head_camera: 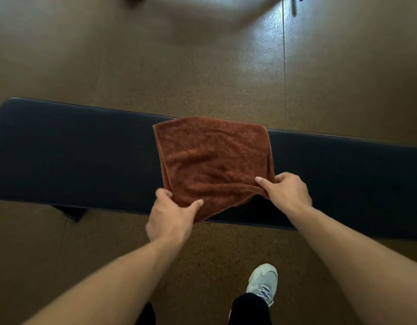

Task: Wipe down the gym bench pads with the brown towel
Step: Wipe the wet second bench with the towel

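Left hand (172,216) and right hand (286,191) each pinch a near corner of the brown towel (214,160), at the bench pad's (85,156) near edge. Likely to keep it spread flat for wide strokes. Towel lies mid-pad, reaching the far edge. Floor (202,66) beyond the pad.

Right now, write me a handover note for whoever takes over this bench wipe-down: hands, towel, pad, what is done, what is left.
Left hand: grips the near left corner of the brown towel.
Right hand: grips the near right corner of the towel.
Towel: spread flat across the middle of the dark bench pad, its near edge bunched between the hands and hanging slightly over the pad's near side.
Done: towel laid out on the pad. The picture does not show how much has been wiped.
Left: sweep the towel along the pad toward both ends, left and right of the towel.
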Available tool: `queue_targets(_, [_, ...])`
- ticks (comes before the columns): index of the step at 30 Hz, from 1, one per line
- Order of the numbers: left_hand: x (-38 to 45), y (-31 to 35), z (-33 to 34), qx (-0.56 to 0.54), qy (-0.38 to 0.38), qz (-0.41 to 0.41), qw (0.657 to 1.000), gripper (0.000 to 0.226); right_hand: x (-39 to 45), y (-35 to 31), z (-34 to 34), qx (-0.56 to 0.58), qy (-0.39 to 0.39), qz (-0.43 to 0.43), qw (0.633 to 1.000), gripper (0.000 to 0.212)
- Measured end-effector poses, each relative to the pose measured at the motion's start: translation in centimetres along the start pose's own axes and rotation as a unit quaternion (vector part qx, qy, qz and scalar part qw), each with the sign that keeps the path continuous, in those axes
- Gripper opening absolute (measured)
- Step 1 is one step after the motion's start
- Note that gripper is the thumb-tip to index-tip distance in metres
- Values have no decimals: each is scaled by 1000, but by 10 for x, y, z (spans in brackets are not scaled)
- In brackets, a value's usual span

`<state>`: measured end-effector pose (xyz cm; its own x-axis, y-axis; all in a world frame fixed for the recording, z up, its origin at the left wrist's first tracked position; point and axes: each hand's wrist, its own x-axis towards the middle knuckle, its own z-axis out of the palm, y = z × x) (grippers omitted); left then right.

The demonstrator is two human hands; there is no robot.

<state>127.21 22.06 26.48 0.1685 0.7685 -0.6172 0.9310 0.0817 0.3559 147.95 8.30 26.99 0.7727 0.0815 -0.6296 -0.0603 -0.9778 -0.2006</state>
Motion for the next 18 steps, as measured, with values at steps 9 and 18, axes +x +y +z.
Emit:
queue_targets(9, [6,-14,-2,-137,-42,-81,986,34,13,4,-4,289,-24,73,954,22])
queue_targets(18, [14,-41,-22,-80,-75,-93,990,41,-10,-15,12,244,-60,54,966,36])
